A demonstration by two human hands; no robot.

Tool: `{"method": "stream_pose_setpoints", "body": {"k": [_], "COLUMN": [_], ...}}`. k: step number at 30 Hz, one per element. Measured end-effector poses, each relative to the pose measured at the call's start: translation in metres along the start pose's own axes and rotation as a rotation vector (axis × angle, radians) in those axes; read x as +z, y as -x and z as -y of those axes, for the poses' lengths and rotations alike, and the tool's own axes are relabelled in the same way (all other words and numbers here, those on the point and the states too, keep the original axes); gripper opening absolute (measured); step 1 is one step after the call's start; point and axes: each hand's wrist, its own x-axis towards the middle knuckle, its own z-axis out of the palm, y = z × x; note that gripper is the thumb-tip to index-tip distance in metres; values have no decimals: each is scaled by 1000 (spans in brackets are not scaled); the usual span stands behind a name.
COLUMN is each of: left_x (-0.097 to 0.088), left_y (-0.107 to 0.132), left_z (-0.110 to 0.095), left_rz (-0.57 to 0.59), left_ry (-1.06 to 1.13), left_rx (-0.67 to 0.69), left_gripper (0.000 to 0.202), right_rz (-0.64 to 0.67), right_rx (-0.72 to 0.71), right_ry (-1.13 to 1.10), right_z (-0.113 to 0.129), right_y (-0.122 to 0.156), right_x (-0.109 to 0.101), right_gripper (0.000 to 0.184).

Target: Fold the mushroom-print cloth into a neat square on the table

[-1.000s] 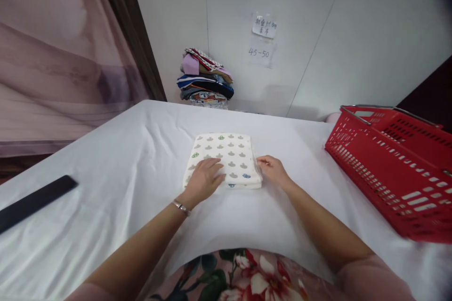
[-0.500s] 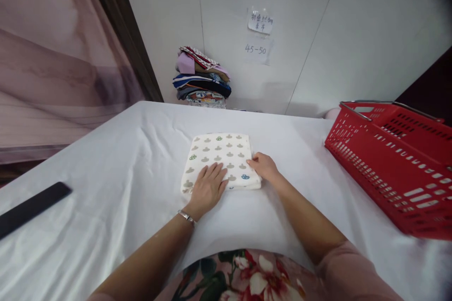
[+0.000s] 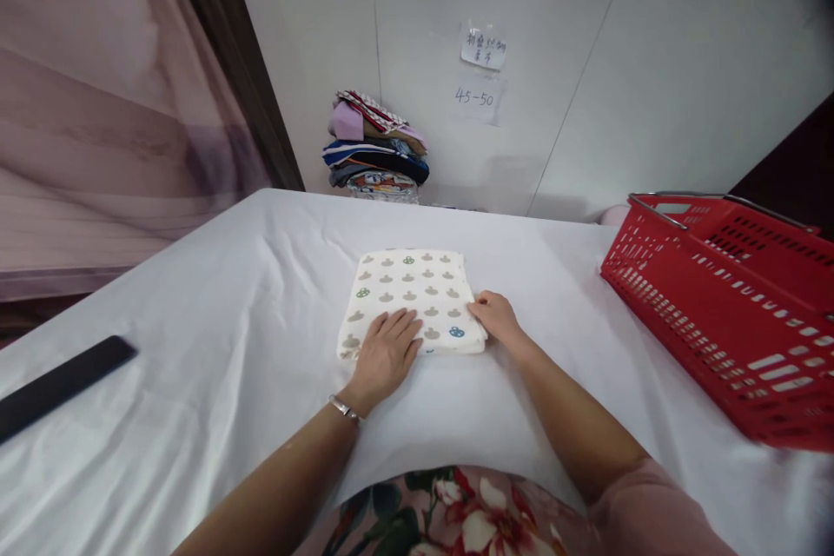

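A folded cream cloth [image 3: 410, 291] printed with small brown, green and blue shapes lies in the middle of the white-covered table [image 3: 195, 347]. My left hand [image 3: 386, 354] rests flat on its near edge, fingers stretched out and together. My right hand [image 3: 495, 317] is at the cloth's right near corner, fingers curled against the folded edge; whether they pinch the layers I cannot tell. A thin bracelet sits on my left wrist.
A red plastic basket [image 3: 723, 304] stands at the right of the table. A stack of folded clothes [image 3: 376, 148] sits against the back wall, under two paper notes [image 3: 480, 74]. A black flat bar [image 3: 58, 382] lies at the table's left edge.
My left hand slid from the cloth's middle down to its near edge. My right hand moved from beside the cloth onto its right near corner.
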Motion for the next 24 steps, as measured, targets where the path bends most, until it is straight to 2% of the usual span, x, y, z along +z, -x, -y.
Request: {"method": "stream_pose_setpoints", "body": {"k": [7,13,16,20,24], "left_x": [2,3,2,0,-1], "left_y": [0,2,1,0,0], "left_z": [0,1,1,0,0], "left_rz": [-13,-17,-13,-9,-9], "left_ry": [5,17,21,27,25], "left_rx": [-12,-13,-13,-7,-13], "left_gripper": [33,33,33,32,33], "right_rz": [14,4,-3,49,58], "right_rx": [25,-27,-38,-20,-7], "right_ry": [69,76,83,122,171], "right_z": [9,16,13,9,17], "right_y": [-9,-8,-6,-9,-19], "right_x": [-5,-5,-5,-6,-7], "right_gripper": [23,13,14,15,18]}}
